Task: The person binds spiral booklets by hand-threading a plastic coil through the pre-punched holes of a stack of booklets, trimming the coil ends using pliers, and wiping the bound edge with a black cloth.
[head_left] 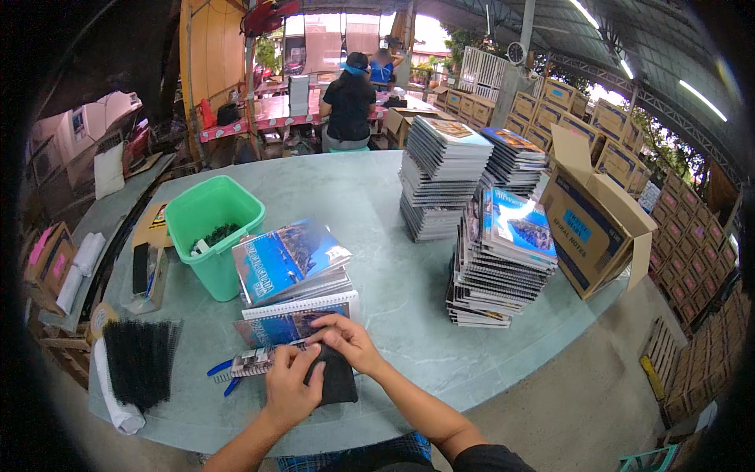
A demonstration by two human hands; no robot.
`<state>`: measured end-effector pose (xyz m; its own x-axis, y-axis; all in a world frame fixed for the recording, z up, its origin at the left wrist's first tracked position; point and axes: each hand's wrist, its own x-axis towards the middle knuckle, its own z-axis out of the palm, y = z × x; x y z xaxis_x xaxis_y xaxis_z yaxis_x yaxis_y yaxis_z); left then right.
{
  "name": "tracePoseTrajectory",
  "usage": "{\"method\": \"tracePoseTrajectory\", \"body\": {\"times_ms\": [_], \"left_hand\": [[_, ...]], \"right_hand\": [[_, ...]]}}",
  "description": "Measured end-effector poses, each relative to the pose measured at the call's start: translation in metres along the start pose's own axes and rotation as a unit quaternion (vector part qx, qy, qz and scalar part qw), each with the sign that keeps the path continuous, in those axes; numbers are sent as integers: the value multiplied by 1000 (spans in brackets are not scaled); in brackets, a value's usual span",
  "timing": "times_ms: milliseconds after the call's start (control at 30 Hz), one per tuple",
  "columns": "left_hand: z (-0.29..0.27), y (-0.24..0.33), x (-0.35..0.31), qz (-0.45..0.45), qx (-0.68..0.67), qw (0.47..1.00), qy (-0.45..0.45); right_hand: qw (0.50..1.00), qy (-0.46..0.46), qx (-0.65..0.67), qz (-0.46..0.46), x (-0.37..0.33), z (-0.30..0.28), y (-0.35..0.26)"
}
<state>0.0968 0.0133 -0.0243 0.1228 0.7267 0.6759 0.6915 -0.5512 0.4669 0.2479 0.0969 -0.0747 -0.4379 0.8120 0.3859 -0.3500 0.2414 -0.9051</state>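
Note:
Near the table's front edge, my left hand [292,379] is closed on the bound edge of a spiral notebook [253,360]; a piece of its coil sticks out to the left. My right hand [346,343] pinches at the same edge, further right; its fingertips hide what lies between them. Beneath my hands is a dark flat piece [336,376], whose kind I cannot make out. Blue-handled pliers [230,385] lie partly under the notebook. Just beyond stands a stack of notebooks [295,256] with blue picture covers, the lower ones fanned out.
A green bin [216,263] holding black bits and a bundle of black coils [141,358] are at left. Tall notebook stacks [503,263] and an open carton [590,220] stand at right. Beyond the table, a person [348,102] sits at another table; cartons [684,228] are piled at right.

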Motion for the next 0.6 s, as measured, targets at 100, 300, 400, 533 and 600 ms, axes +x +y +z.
{"method": "tracePoseTrajectory", "body": {"times_ms": [100,300,400,533,600], "left_hand": [[0,7,-35,-41,-21,999,10],[35,-28,-76,-72,-33,991,-111],[1,-14,-17,69,140,988,2],[-17,-30,22,35,194,976,-93],[-17,-38,28,1,164,977,-135]], "right_hand": [[993,-51,-99,-31,3,-3,6],[984,-12,-147,102,12,-2,-2],[998,18,-38,55,8,3,-1],[998,9,-48,39,10,1,-10],[995,12,-61,75,8,3,-11]]}}
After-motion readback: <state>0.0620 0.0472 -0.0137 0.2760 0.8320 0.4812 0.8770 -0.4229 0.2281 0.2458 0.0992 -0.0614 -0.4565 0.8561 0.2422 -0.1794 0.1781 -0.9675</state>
